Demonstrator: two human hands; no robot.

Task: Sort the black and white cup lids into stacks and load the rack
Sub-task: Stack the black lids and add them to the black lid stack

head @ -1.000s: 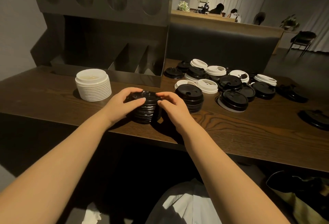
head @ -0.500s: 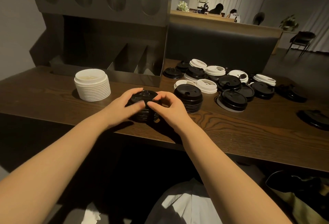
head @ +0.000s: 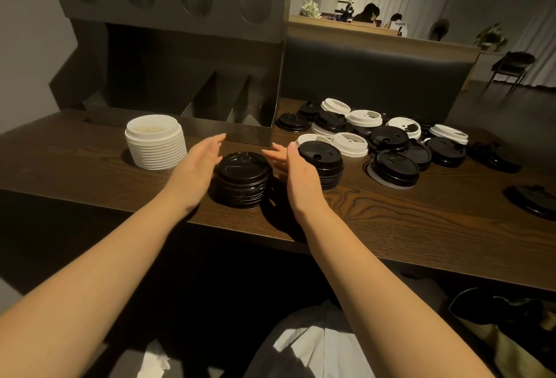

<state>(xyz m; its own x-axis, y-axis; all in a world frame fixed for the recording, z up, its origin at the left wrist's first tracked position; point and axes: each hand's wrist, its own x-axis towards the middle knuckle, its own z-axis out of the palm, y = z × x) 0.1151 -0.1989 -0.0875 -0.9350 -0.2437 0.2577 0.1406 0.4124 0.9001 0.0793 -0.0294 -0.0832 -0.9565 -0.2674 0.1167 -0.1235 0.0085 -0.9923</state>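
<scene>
Sorting is judged partly complete; loading is not yet begun. Positions are referenced to the near black stack [head: 243, 179] on the table [head: 421, 227].

Three stacks are formed: the near black stack, a white stack [head: 155, 142] to its left, and a second black stack [head: 322, 164] just to its right. A mixed pile of loose lids [head: 388, 140], black and white, is left unsorted further right and behind.

The left hand [head: 197, 170] and the right hand [head: 296, 171] are held on either side of the near black stack, fingers straight and spread; nothing is gripped. Contact with the stack cannot be confirmed.

The rack [head: 192, 77] is located behind the stack. No lids are seen in its divided compartments; the leftmost bay is too dark to verify.
</scene>
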